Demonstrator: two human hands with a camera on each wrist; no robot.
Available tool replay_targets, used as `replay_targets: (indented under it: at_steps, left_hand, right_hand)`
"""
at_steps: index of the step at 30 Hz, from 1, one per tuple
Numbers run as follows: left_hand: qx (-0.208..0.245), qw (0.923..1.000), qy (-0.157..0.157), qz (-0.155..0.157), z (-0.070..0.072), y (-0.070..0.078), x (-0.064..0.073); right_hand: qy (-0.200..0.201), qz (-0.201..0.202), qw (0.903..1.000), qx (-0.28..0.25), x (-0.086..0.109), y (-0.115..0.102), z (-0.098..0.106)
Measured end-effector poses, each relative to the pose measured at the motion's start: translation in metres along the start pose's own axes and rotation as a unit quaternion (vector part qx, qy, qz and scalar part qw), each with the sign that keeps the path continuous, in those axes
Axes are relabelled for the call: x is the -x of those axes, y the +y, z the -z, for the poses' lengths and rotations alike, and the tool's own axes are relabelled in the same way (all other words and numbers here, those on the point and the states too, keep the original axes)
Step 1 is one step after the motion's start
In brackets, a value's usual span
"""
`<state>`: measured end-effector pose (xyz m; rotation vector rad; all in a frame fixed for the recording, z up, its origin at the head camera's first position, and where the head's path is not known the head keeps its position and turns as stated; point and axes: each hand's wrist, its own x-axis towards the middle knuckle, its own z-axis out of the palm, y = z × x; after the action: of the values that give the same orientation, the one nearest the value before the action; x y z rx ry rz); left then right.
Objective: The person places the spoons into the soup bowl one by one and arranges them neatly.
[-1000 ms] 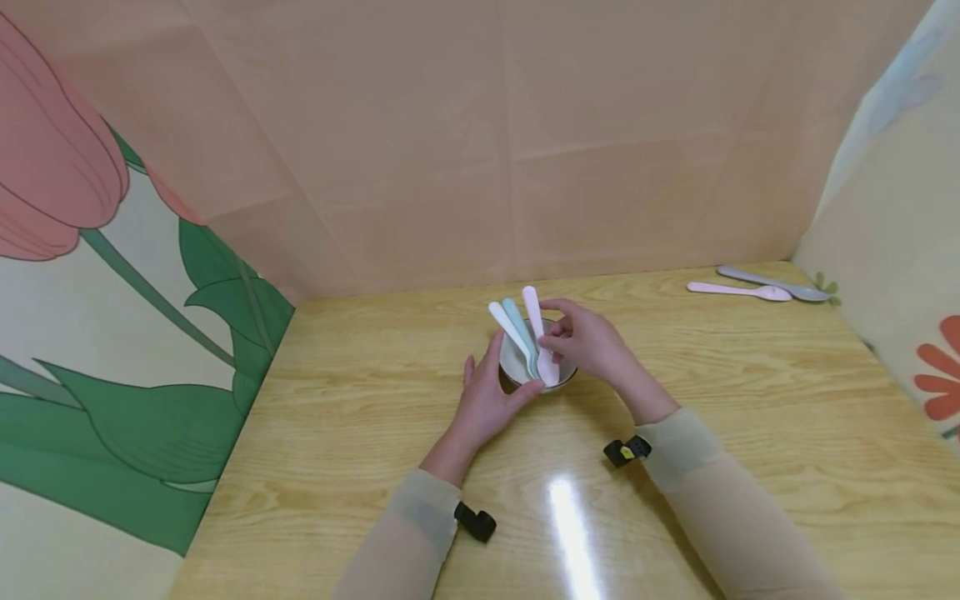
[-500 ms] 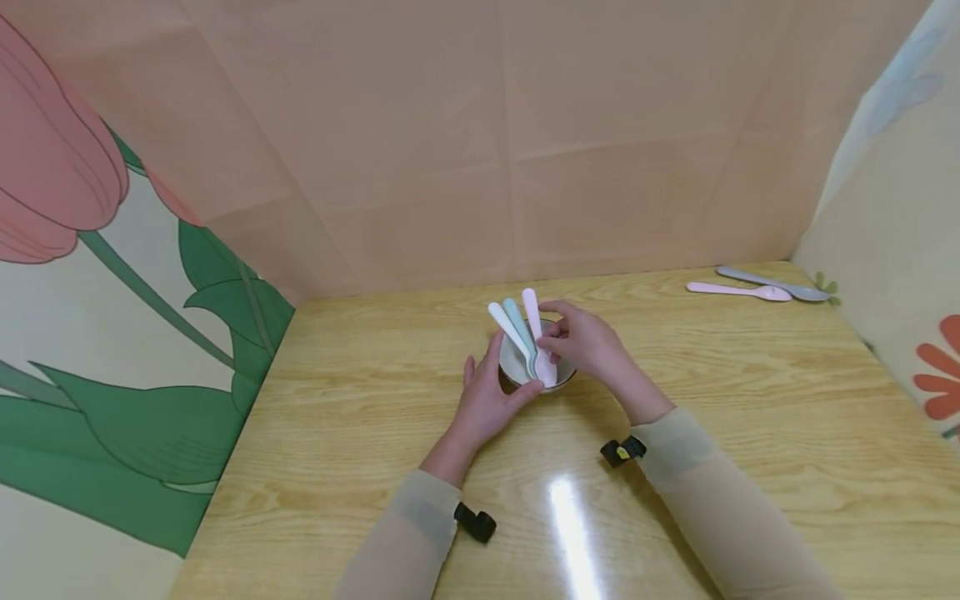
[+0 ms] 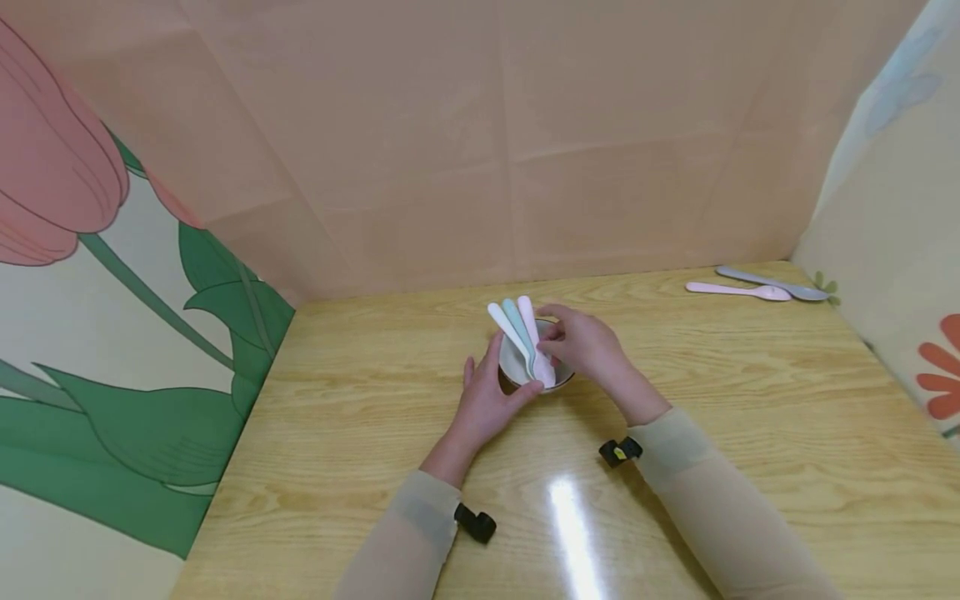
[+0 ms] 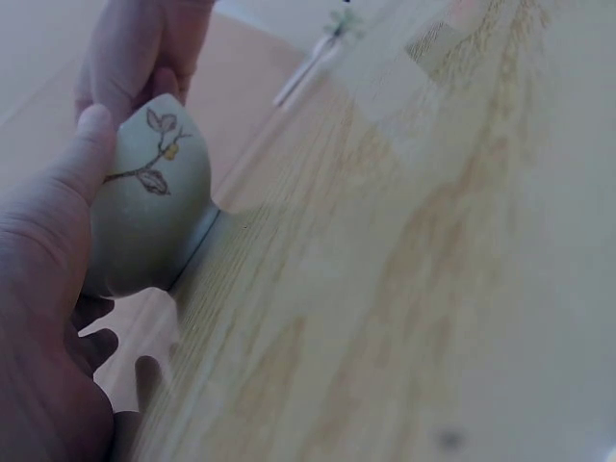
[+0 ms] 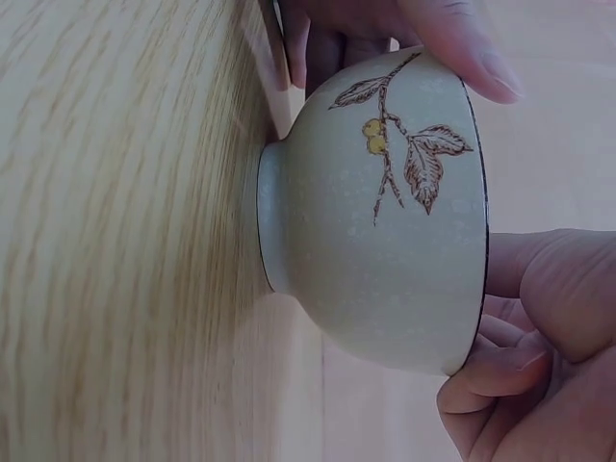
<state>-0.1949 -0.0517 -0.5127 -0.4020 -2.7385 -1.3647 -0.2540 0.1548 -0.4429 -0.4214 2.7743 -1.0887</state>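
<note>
A pale bowl [image 3: 511, 360] with a dark rim stands on the table; a leaf-and-berry sprig is painted on its outer wall [image 5: 366, 241]. My left hand [image 3: 483, 404] holds it from the near left, thumb at the front rim and fingers around the left side. Inside lean a white spoon [image 3: 504, 322], a light blue spoon [image 3: 512, 312] and a pale pink spoon [image 3: 527, 315], handles up and fanned to the far left. With curled fingertips at the bowl's right rim, my right hand [image 3: 592, 346] pinches the pink spoon; the grip itself is partly hidden inside the bowl.
At the far right of the wooden table [image 3: 337, 450] lie a pink spoon [image 3: 731, 289] and a grey spoon [image 3: 772, 282], their ends overlapping. A pinkish backdrop [image 3: 420, 167] closes off the back, and flower-printed panels stand at both sides.
The pale pink spoon has sunk lower in the bowl, its handle tilting left towards the blue one. My right hand has shifted slightly left; my left hand stays on the bowl.
</note>
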Motion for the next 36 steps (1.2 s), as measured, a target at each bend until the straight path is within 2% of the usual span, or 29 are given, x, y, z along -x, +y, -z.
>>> replay_targets:
  at_steps: [9, 20, 31, 36]
  left_hand:
    - [-0.003, 1.0, -0.002, 0.003, -0.0013, -0.0026, 0.0008]
    - [-0.005, 1.0, -0.003, 0.003, -0.0014, -0.0053, -0.0006]
    - [-0.015, 0.9999, 0.001, 0.003, 0.0, -0.0021, 0.0006]
    - [-0.014, 0.9999, 0.0, 0.003, 0.0014, -0.0026, 0.0002]
  right_hand:
    - [-0.006, -0.007, 1.0, -0.002, 0.0004, 0.0002, -0.0019]
    - [-0.007, 0.004, 1.0, -0.001, -0.0005, 0.0022, -0.0011]
    - [0.017, 0.016, 0.9983, -0.053, 0.0044, 0.0062, 0.0029]
    - [0.03, 0.02, 0.998, -0.051, 0.0061, 0.0087, 0.008]
